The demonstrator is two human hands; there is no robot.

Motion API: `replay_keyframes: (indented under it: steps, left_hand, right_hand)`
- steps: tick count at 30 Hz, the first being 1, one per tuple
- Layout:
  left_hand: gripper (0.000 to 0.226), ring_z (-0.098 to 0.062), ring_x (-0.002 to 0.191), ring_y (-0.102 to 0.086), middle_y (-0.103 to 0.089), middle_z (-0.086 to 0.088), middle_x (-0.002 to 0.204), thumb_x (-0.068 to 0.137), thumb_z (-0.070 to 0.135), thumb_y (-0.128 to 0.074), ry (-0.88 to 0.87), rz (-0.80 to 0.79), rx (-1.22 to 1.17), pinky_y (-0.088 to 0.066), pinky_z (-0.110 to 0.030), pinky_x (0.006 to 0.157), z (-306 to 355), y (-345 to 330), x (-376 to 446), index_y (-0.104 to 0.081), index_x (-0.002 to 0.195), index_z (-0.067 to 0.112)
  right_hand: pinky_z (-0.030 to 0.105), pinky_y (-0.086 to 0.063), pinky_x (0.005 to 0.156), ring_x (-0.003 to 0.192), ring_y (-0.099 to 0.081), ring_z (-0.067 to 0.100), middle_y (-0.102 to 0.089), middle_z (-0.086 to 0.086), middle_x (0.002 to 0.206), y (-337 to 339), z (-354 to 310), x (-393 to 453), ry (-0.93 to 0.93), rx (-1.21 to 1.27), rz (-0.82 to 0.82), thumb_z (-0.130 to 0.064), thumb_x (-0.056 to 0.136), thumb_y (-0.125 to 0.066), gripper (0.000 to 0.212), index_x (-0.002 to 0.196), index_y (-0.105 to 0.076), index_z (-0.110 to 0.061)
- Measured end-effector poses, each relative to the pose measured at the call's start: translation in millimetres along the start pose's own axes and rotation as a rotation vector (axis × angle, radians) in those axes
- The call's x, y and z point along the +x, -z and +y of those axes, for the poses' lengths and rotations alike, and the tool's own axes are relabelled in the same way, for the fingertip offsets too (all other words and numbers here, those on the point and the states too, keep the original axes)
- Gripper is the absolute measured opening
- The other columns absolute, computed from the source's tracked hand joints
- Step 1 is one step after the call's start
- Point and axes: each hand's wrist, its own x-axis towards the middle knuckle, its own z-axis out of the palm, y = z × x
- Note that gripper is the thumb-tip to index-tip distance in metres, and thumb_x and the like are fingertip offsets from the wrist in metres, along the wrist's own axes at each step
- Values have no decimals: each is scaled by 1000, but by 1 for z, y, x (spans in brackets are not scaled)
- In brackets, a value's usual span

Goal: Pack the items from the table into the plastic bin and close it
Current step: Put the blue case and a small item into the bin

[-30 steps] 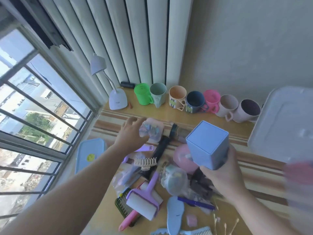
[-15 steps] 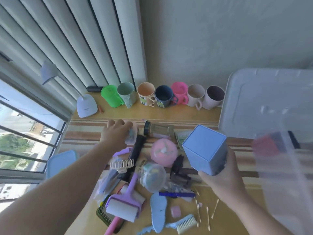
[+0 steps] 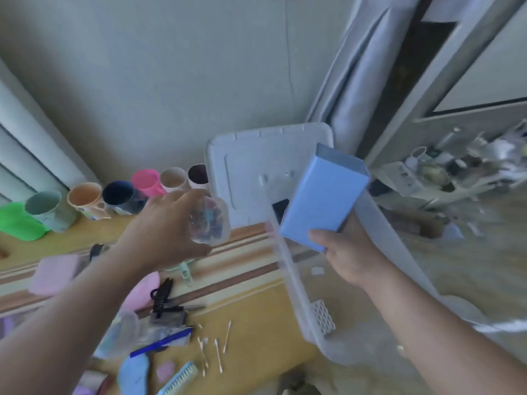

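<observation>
Bin (image 3: 302, 303), clear plastic, sits at the desk's (image 3: 251, 317) right edge, and through its wall we see a white mesh piece (image 3: 323, 316) inside. Its white lid (image 3: 256, 166) leans against the wall behind. Our right hand (image 3: 346, 252) grips a blue box (image 3: 322, 201), tilted over the bin's opening. Our left hand (image 3: 168, 232) holds a clear pouch (image 3: 209, 220) of small colourful bits above the desk. Mugs (image 3: 119, 195) line the back edge; cotton swabs (image 3: 216, 349) lie scattered up front.
</observation>
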Motion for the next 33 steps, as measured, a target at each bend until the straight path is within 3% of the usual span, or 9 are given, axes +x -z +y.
replay_keyframes:
  steps: [4,6,8,11,13,17,25,30,33]
  left_hand:
    - [93,-25,113,-54,-59,10,129,61,55,-85,-104,-32,23,-51,-42,90,94,-25,31,-37,140,47]
    - [95,-27,115,-54,-59,9,133,63,54,-86,-148,-17,40,-48,-40,91,134,-41,44,-35,143,48]
    - [99,-29,118,-52,-57,8,138,62,54,-86,-164,-9,8,-47,-41,97,168,-57,57,-34,146,48]
    - [100,-32,121,-50,-53,8,142,61,50,-86,-131,-1,4,-49,-45,101,200,-80,75,-34,146,48]
    - [97,-34,121,-50,-53,8,141,60,48,-85,-91,9,33,-51,-48,101,210,-93,83,-35,144,48]
    - [93,-35,122,-49,-53,7,141,62,46,-85,-22,8,40,-53,-48,96,219,-112,86,-38,143,44]
    - [92,-29,122,-48,-50,9,144,66,49,-83,-27,-90,79,-53,-41,92,231,-149,87,-37,145,44]
    - [88,-28,123,-47,-51,9,142,68,47,-83,-34,-130,85,-54,-41,90,233,-165,87,-36,142,44]
    - [88,-27,123,-47,-52,8,140,69,47,-84,-47,-157,113,-54,-41,92,233,-172,88,-35,142,43]
  right_hand:
    - [49,-55,98,118,-69,28,-65,16,134,105,10,-12,-73,128,102,3,73,-79,78,140,-48,-23]
    - [44,-59,85,107,-72,23,-68,11,127,144,21,-12,-120,39,192,4,72,-81,74,127,-52,-35]
    - [42,-62,79,108,-72,18,-68,5,131,173,30,-9,-158,-180,225,-11,62,-90,82,127,-50,-42]
    - [41,-61,88,115,-63,14,-58,-7,132,199,38,2,-203,-735,26,-28,56,-91,97,138,-42,-43]
    - [39,-58,85,112,-60,21,-48,-2,129,200,48,9,-222,-1119,-192,-30,58,-89,102,144,-36,-39]
    - [39,-53,69,103,-67,38,-35,7,139,193,75,10,-220,-1633,-479,-9,75,-82,95,150,-29,-34]
    - [43,-52,84,118,-59,44,-33,17,146,181,110,4,-360,-1850,-568,4,83,-75,85,151,-31,-23]
    - [42,-42,101,130,-47,40,-50,13,141,187,125,1,-245,-2037,-564,-7,85,-74,79,152,-35,-17]
    - [42,-36,103,131,-44,36,-55,11,138,186,123,8,-216,-2092,-554,-13,86,-71,68,146,-41,-18]
